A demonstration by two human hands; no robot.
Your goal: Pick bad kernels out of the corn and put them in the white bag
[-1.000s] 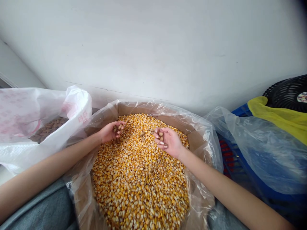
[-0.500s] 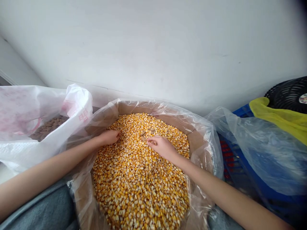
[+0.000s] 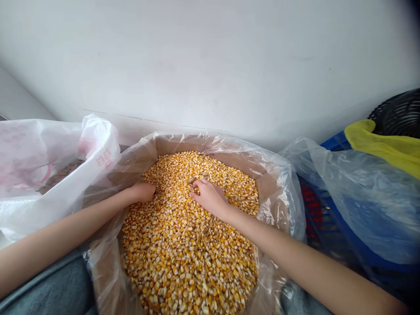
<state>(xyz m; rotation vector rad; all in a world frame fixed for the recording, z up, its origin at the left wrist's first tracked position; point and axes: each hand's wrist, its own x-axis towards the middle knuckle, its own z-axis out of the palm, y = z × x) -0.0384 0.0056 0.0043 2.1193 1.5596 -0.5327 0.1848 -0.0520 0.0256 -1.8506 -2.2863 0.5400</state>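
Note:
A deep heap of yellow-orange dried corn kernels (image 3: 183,245) fills a box (image 3: 210,154) lined with clear plastic (image 3: 278,183). My left hand (image 3: 144,192) rests against the corn by the box's left side, its fingers curled closed and their tips hidden. My right hand (image 3: 210,197) is over the upper middle of the heap, thumb and forefinger curved with a gap between them. Just beyond its fingertips lies a small light-brown lump (image 3: 191,180), perhaps a nut in its shell. Another brown piece is partly hidden behind the fingers.
To the left, an open white sack (image 3: 98,175) with pink print holds small brown pieces (image 3: 62,177). On the right are a blue crate (image 3: 337,142), a clear plastic sheet (image 3: 377,205), yellow cloth-like material (image 3: 383,146) and a black fan-like grille (image 3: 400,111). A white wall (image 3: 210,65) rises behind.
My right hand has shifted slightly left, its thumb and forefinger now apart near the brown lump. My left hand has moved slightly left and down, still curled. The view has shifted a little.

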